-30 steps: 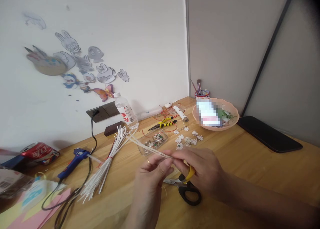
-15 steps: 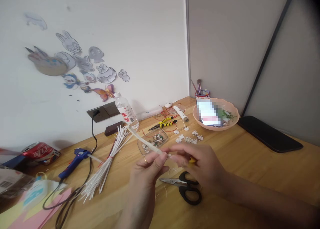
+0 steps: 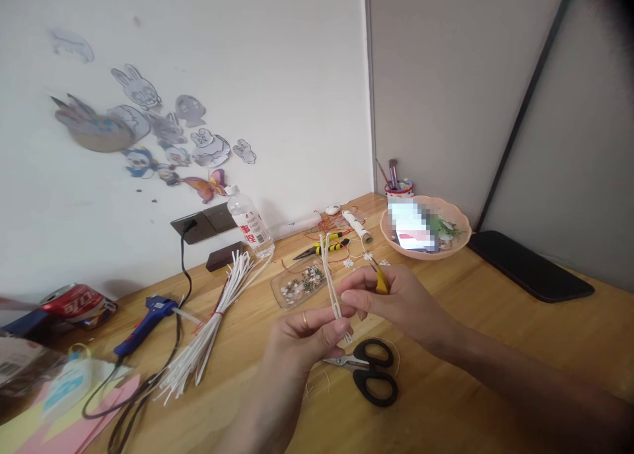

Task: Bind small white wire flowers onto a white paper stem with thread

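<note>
My left hand [image 3: 314, 335] pinches a slim bundle of white cords [image 3: 327, 269] near its lower end, and the bundle stands almost upright. A gold ring is on one finger. My right hand [image 3: 386, 302] is closed around a small yellow tool [image 3: 381, 281] with a dark pointed tip; its exact kind is unclear. The right fingertips are beside the bundle, and whether they grip a cord I cannot tell. Below the hands lie black-handled scissors [image 3: 372, 373], and behind the bundle is a clear tray [image 3: 284, 299] of beads and small charms.
A tied bunch of white strips [image 3: 205, 338] and a blue glue gun [image 3: 146, 325] with a cable lie on the left. Yellow-black pliers [image 3: 324, 246] and a bottle [image 3: 251, 226] stand farther back. A pink bowl [image 3: 426, 254] holds a phone [image 3: 412, 226]; a black pad [image 3: 529, 265] lies right.
The white cords have swung from leaning left to nearly upright in my left hand. My right hand has turned, showing more of the yellow tool.
</note>
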Available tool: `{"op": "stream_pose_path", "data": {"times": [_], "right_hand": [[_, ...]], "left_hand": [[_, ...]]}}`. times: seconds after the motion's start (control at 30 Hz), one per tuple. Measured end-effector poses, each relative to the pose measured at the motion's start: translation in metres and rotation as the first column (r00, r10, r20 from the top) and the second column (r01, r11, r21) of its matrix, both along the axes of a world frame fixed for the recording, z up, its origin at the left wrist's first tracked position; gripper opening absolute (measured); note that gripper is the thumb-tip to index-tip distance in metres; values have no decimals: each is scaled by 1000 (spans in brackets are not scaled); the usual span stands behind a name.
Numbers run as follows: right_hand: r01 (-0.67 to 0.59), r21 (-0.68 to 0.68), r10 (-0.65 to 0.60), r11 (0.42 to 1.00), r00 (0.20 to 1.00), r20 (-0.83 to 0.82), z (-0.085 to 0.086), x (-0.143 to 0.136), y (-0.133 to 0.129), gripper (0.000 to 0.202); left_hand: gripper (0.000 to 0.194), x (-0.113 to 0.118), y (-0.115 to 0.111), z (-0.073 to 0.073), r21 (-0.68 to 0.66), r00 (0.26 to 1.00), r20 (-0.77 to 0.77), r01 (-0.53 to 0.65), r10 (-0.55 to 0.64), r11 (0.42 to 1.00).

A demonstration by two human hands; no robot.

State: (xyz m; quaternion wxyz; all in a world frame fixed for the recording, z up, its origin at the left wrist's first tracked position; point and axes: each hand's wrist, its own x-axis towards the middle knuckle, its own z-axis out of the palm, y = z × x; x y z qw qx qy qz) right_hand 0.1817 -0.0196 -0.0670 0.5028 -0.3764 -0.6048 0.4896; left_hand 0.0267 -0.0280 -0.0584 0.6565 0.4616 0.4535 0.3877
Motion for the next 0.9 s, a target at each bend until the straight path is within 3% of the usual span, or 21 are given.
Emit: {"op": "stream_pose_path", "data": {"times": [0.2, 0.43, 0.67, 0.9], "right_hand": [[-28, -19, 27, 999, 999, -25, 1, 0, -2, 4], [-14, -82, 10, 997, 999, -46, 2, 1, 1, 7], [-61, -91, 56, 994, 997, -58, 2, 2, 2, 5], [-114, -48, 109, 992, 989, -99, 4, 0, -2, 8]], "left_hand": [[9, -1, 1, -2, 13, 999, -15, 39, -39, 999], [18, -4, 3, -7, 63, 986, -15, 165, -164, 984], [16, -4, 3, -8, 49, 983, -4, 182, -182, 982], [12, 0, 1, 0, -38, 992, 33, 125, -124, 991]]}}
